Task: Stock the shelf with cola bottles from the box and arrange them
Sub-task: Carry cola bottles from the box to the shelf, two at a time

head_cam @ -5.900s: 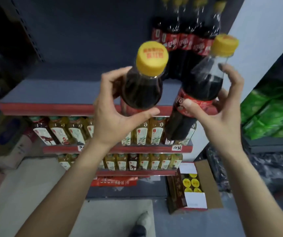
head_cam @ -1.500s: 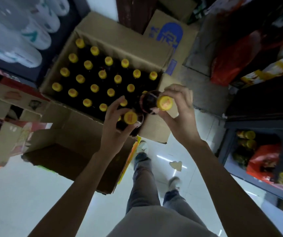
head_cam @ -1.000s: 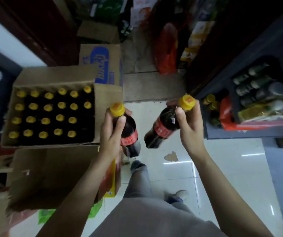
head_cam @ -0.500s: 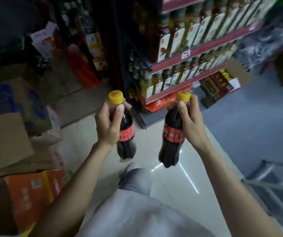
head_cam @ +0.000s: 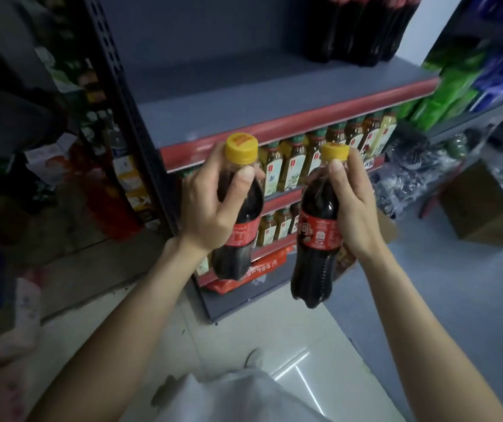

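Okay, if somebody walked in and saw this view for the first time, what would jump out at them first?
Two cola bottles with yellow caps, held up at the centre: one in the left hand, one in the right hand. Behind them a grey shelf with a red edge lies mostly bare, with dark cola bottles grouped at its back right. Below it run rows of yellow-labelled drink bottles.

Each hand (head_cam: 206,205) (head_cam: 355,205) grips a cola bottle (head_cam: 239,236) (head_cam: 315,239) before the shelf (head_cam: 244,102).

Left hand (head_cam: 210,205) and right hand (head_cam: 355,205) raised, each gripping 1 bottle.
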A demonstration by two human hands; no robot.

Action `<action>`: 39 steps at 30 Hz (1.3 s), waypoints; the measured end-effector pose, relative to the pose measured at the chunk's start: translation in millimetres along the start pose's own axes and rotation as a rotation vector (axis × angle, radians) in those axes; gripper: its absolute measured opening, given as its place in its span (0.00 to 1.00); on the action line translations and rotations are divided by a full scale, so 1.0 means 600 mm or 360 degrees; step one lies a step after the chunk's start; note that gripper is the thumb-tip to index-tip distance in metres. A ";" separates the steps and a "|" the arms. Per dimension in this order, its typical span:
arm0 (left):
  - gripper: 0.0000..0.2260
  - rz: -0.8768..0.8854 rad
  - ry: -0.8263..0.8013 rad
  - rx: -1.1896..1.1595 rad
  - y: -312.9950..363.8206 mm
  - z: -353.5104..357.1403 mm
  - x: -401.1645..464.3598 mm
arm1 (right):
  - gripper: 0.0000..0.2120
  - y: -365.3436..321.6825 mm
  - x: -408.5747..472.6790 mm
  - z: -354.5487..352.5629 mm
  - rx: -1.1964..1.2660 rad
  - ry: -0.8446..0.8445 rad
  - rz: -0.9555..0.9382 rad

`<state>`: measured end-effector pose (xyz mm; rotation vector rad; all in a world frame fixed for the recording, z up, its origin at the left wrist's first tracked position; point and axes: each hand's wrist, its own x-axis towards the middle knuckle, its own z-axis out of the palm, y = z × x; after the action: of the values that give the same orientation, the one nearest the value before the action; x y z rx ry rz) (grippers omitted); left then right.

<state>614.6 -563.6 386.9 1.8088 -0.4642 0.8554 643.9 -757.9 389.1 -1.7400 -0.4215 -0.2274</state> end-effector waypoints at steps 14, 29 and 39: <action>0.17 0.0753 0.0509 0.0265 -0.010 0.202 0.324 | 0.05 -0.053 0.372 -0.176 0.0323 0.0246 -0.0830; 0.28 0.0026 0.0670 0.1091 -0.223 0.374 0.571 | 0.20 0.066 0.647 -0.238 0.0138 0.0304 -0.0779; 0.17 -0.0373 0.0755 0.1003 -0.318 0.389 0.682 | 0.23 0.106 0.729 -0.195 -0.0045 0.0252 -0.0706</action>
<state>1093.9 -671.6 516.7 2.0652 0.3588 1.3108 1078.1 -814.5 521.7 -1.6244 -0.6872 -0.6862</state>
